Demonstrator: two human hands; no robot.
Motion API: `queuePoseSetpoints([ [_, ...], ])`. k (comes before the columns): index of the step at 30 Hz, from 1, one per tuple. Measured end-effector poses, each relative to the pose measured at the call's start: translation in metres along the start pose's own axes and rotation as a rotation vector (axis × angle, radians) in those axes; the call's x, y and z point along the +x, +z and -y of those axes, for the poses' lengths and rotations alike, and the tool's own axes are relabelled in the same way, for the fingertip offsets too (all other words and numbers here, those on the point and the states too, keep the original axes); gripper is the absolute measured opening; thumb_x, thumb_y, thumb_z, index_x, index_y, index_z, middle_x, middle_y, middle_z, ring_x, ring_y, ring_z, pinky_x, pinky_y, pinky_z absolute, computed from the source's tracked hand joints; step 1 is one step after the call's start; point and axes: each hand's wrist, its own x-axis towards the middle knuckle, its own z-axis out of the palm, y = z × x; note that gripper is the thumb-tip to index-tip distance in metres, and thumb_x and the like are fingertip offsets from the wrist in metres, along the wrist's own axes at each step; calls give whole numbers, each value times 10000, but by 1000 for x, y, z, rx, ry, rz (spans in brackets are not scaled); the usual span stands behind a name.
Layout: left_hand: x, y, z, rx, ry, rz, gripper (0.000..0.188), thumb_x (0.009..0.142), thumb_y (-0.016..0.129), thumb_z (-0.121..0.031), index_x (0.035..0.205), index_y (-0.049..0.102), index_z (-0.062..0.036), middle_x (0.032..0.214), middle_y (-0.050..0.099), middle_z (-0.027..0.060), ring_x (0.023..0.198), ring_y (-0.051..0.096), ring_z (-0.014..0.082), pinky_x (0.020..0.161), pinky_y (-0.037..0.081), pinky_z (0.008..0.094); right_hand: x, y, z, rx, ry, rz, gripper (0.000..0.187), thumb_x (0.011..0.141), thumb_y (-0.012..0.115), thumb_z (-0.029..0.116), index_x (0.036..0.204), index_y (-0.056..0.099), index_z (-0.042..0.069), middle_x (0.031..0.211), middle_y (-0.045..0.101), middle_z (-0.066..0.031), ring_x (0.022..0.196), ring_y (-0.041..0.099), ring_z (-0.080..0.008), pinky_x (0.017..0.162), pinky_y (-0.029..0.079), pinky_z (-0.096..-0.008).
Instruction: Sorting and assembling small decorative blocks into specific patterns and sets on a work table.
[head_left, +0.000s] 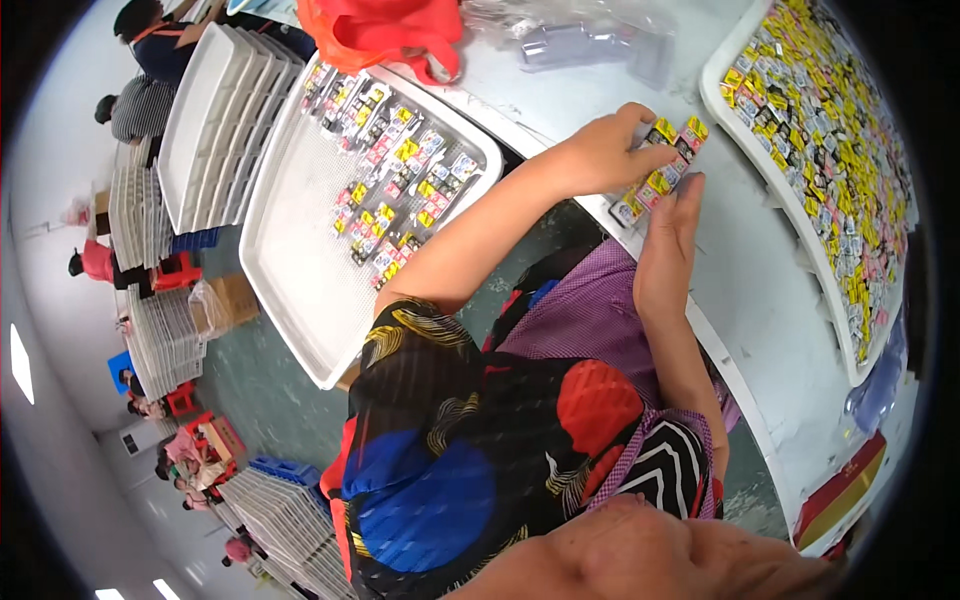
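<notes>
A narrow strip of small printed square pieces [661,172], in yellow, pink, black and white, is held at a slant over the table edge. My left hand [606,152] grips its upper side, thumb lying across the pieces and fingers bent at the far end. From below, my right hand [672,228] supports it with fingers closed along its side. Some of the fingers behind the strip are hidden. Similar strips [385,165] lie in rows in the white tray [300,290] to the left. To the right, a large white tray [790,215] is heaped with loose small square pieces [820,140].
A red plastic bag [385,30] and clear plastic packaging [590,45] lie at the back of the white table [745,290]. Stacked white trays [225,125] stand at the left, with several people beyond. A red and gold box [842,485] sits at the lower right.
</notes>
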Motion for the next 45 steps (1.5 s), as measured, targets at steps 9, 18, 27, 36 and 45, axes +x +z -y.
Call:
queuePoseSetpoints([
  [9, 0, -2, 21, -864, -91, 106, 549, 921, 605, -263, 1340, 400, 27, 1195, 587, 144, 1032, 605, 216, 906, 489, 336, -12, -9, 8, 41, -256, 111, 616, 1020, 354, 174, 1480, 4, -41, 1568, 12, -168, 1450, 51, -262, 1172, 82, -384],
  [18, -26, -41, 30, -1351, -32, 339, 482, 948, 524, -188, 1347, 372, 35, 1223, 576, 173, 1073, 611, 250, 914, 509, 408, -13, -32, 13, -255, -350, 178, 690, 964, 468, 157, 1482, 55, -37, 1560, 80, -200, 1441, 136, -309, 1165, 130, -415],
  [27, -42, -27, 41, -1483, -76, 372, 501, 928, 527, -203, 1349, 385, 28, 1229, 573, 195, 1064, 617, 285, 904, 521, 426, -23, -15, 11, -339, -530, 350, 1175, 695, 835, 281, 1488, 14, 1, 1548, -7, -264, 1445, 59, -361, 1155, 136, -435],
  [36, -58, -10, 27, -1434, -145, 428, 547, 883, 571, -160, 1362, 371, 11, 1309, 521, 175, 1186, 534, 272, 1021, 423, 406, -28, -13, 16, -829, -1022, 343, 896, 741, 734, 507, 1418, 302, 112, 1527, 41, -303, 1372, 37, -573, 1046, 86, -691],
  [45, -82, 4, 29, -1493, -156, 342, 492, 920, 554, -198, 1327, 423, 45, 1267, 546, 189, 1125, 575, 279, 977, 469, 410, -39, -10, 8, -1035, -1148, 450, 789, 861, 500, 617, 1386, 374, 41, 1495, 206, -291, 1365, 128, -553, 1033, 126, -698],
])
